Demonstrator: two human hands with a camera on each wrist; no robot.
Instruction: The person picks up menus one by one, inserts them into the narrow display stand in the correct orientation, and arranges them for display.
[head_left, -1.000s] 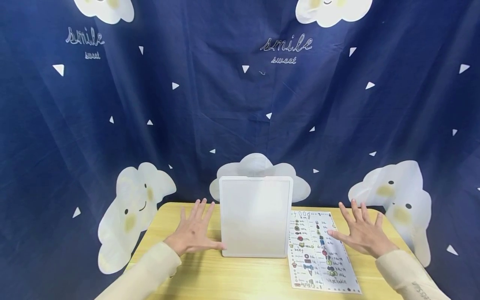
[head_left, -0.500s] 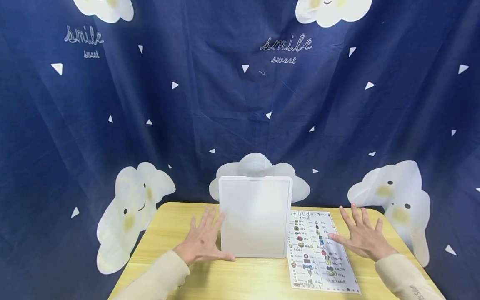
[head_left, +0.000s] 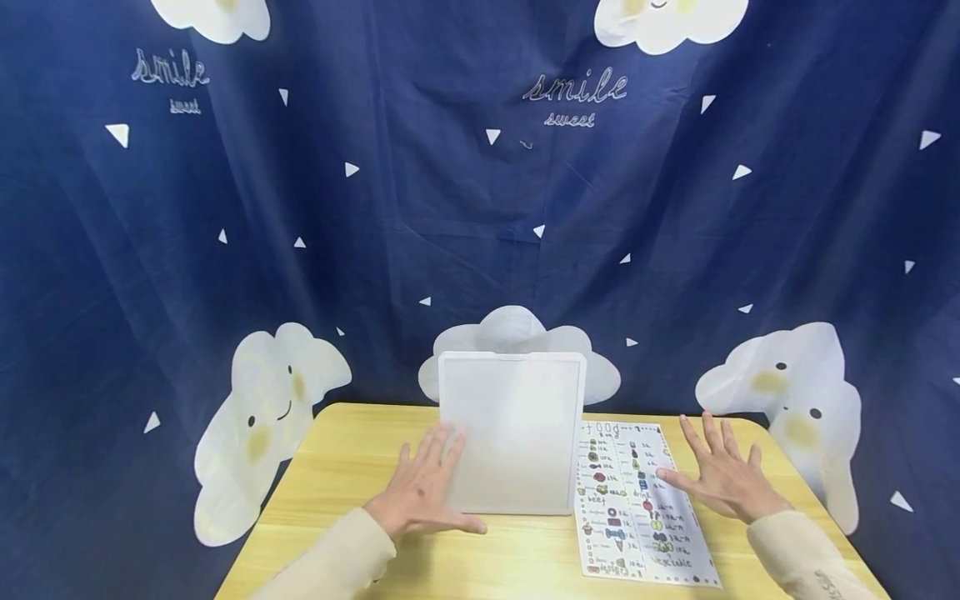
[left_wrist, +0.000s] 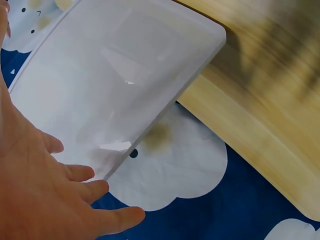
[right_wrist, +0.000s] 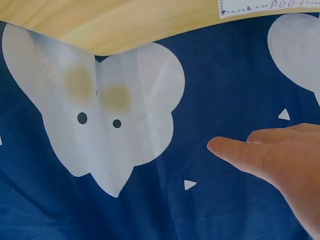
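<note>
Neither grip held anything: both hands lay flat with fingers spread. The left hand [head_left: 423,496] sat at the lower left corner of the white board [head_left: 512,433], its fingertips overlapping the board's left edge and seemingly touching it, though the head view did not settle whether they pressed the face or only hovered before it. That board stood upright on its short bottom edge at the middle of the worktop [head_left: 345,450], long axis vertical, its flat face turned toward the person. It lay directly to the right of the left hand, which was clearly the nearer one. The right hand [head_left: 720,479] rested well apart from the board, over the right side of the printed food sheet [head_left: 637,508], which lay flat just beside the board's right edge.
</note>
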